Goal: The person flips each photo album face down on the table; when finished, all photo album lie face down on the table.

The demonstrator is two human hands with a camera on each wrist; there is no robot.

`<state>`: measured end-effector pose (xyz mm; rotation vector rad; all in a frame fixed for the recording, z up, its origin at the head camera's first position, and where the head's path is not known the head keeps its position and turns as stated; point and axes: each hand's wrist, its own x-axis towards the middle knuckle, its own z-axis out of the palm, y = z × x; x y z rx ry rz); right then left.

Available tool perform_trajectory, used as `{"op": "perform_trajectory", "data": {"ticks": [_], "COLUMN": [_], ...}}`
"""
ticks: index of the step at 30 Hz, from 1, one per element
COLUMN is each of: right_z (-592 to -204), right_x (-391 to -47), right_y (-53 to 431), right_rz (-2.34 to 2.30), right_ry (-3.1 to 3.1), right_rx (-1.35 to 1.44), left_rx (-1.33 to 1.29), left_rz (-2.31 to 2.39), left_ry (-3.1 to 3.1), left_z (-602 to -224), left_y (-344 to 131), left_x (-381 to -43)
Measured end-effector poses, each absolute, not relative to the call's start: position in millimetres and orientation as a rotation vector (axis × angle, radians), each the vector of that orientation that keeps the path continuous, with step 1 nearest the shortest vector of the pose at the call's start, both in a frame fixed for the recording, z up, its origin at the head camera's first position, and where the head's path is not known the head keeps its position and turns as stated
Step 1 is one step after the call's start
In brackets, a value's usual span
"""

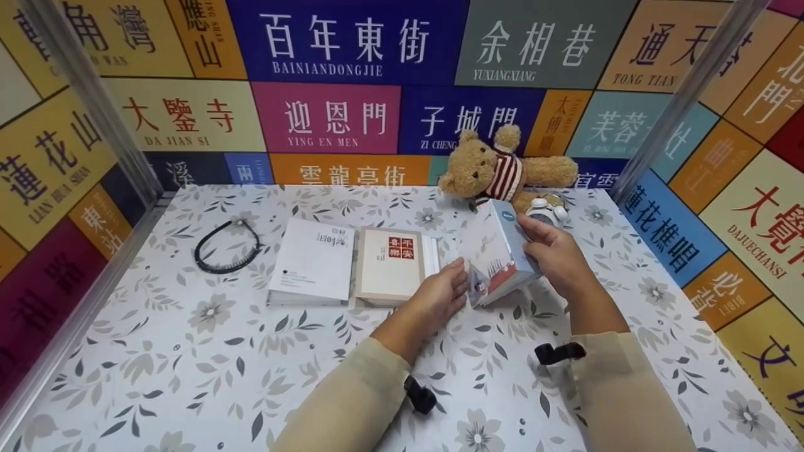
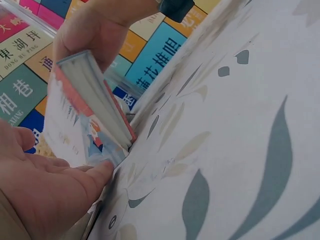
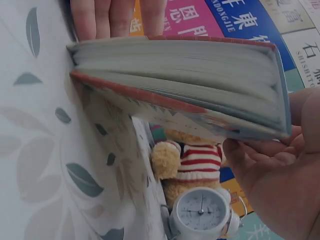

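Fingers point(image 1: 538, 230) of right hand point(image 1: 560, 256) against book point(image 1: 491, 251)

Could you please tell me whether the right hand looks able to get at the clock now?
Probably not yet: the right hand grips the book. Once freed, it likely could, since the clock stands just beyond it with nothing apparent between.

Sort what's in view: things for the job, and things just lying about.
For the job:
blue-spined book, in right hand
left hand, at its edge
probably white book, beige book alongside

Lying about, apparently:
black headband
teddy bear
white alarm clock
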<state>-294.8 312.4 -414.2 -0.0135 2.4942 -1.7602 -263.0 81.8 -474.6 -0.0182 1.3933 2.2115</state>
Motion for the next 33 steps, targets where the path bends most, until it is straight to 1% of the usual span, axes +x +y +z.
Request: {"op": "perform_trajectory", "data": {"ticks": [5,14,22,28,33], "right_z": [-425,-447,-456,-457,-445], "right_x": [-301,-310,-312,-312,-308], "right_y": [320,335,340,338,322], "right_rz": [-1.629,-1.495,-1.426,-1.446,-1.550], "right_ry": [2.563,2.590,2.565,2.556,2.616], "right_rx": [0.090,0.139,0.173,0.238,0.291], "left_rx": [-0.035,-0.061,-0.002,0.008,-0.013], "left_rz": [2.215,2.239,2.255,2.268,2.255], "left_ry": [1.404,1.459,1.482,1.493,1.587], "left_z": [-475,-472,-470,-466,-457], "left_y": [79,79,79,83,79], "left_x": [-265,-267,-265,-264,-265]}}
